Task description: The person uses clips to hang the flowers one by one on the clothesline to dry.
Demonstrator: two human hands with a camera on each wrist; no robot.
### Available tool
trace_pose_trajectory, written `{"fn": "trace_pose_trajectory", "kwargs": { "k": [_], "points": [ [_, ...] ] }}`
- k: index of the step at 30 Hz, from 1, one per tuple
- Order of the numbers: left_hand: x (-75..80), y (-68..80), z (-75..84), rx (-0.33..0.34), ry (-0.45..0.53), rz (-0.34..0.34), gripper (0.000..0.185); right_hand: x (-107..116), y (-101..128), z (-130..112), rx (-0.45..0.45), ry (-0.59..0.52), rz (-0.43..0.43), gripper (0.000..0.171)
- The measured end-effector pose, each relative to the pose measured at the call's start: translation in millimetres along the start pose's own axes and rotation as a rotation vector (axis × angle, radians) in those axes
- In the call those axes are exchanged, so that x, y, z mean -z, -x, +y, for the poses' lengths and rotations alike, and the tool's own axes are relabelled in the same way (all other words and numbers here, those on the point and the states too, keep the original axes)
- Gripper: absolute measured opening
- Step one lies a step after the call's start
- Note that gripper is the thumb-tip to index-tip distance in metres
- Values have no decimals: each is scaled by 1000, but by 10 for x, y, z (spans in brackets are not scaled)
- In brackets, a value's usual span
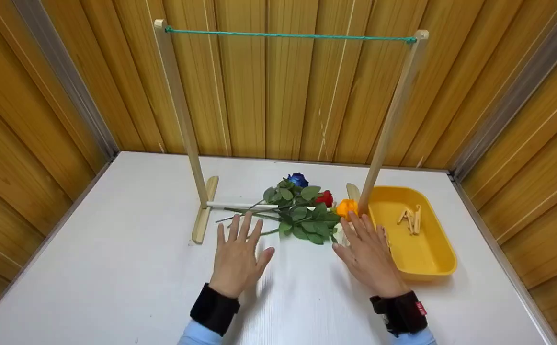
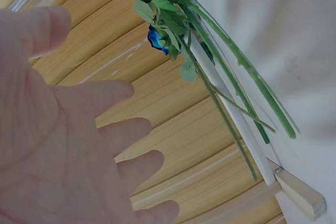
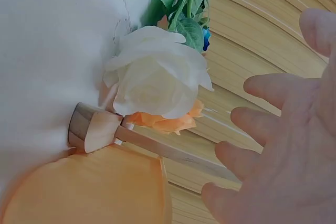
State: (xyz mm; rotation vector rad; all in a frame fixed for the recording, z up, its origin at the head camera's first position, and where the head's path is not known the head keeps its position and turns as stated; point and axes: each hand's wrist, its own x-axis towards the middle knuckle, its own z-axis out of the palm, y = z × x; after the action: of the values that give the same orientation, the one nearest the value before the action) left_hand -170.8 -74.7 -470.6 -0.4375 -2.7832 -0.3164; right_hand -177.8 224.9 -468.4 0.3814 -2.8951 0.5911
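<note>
Left hand (image 1: 236, 256) and right hand (image 1: 368, 254) flat over the desk (image 1: 115, 268), fingers spread, holding nothing. Just beyond: flowers (image 1: 302, 211) lying under the rack (image 1: 201, 211). Yellow tray (image 1: 431, 258) right of flowers, clothespins (image 1: 411, 220) inside.

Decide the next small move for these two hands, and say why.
Probably the left hand should close on the flower stems just beyond its fingertips. Both it and the right hand hover open and hold nothing, and the flowers lie loose on the table.
</note>
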Motion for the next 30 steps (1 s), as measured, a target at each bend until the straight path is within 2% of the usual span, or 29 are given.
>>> {"fn": "trace_pose_trajectory", "kwargs": {
  "k": [7, 11, 18, 24, 30],
  "points": [
    [26, -99, 163, -50, -14, -38, 63, 204, -12, 20, 19, -11, 10, 67],
    [40, -211, 288, -85, -22, -59, 64, 362, -37, 86, 30, 2, 16, 68],
    [34, -410, 504, -162, -61, -83, 64, 628, -113, 232, 14, 26, -27, 68],
    [36, -604, 695, -216, -82, -190, 66, 813, -201, 367, 14, 13, -60, 65],
    [-15, -785, 887, -256, -102, -268, 65, 868, -307, 563, -7, -25, -116, 57]
  ]
}}
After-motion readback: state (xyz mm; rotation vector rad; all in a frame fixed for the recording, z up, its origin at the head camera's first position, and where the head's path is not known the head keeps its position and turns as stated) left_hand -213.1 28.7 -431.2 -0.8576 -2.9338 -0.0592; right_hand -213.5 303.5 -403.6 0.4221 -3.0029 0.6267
